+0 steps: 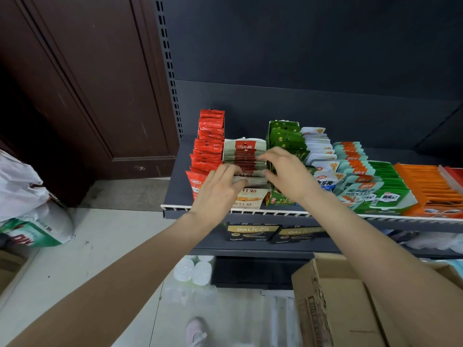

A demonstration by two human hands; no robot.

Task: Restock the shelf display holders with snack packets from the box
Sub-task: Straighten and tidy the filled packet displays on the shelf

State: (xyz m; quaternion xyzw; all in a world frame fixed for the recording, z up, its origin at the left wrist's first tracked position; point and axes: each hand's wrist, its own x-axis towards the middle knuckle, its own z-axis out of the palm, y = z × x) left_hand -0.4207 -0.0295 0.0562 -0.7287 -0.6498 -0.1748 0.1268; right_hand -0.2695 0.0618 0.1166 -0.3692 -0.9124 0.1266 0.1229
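because the beige-and-red snack packets (245, 156) stand on edge in a front-to-back row inside their cardboard display holder (250, 196), both hands have gone to the near end of that row, one at each side, which looks like squaring the stack or pressing it back so it sits tight between its neighbours. the left hand (220, 189) reaches in from the lower left, palm down, its fingers curled over the tops of the front packets with the thumb tucked at the near face, so it seems to be pinching a small bundle of them. the right hand (288, 171) comes from the right with the wrist bent inward, fingers bent and touching the right edge of the same row; whether it truly holds packets or only steadies them i cannot tell, since its fingertips are partly hidden by the stack. both forearms are stretched well forward and converge on the holder.

the row stands on the upper shelf (172, 209), between the red packets (209, 146) on the left and the green packets (285, 136) on the right, each kind kept upright in its own lane so the faces show to the front. further right lie more lanes of white, teal, green and orange packs. the cardboard box (333, 304) that supplies the stock sits low at the right, under the right forearm, its flaps open; what remains inside is not visible. on a guess, this lane is nearly full and the step in hand is tidying it.
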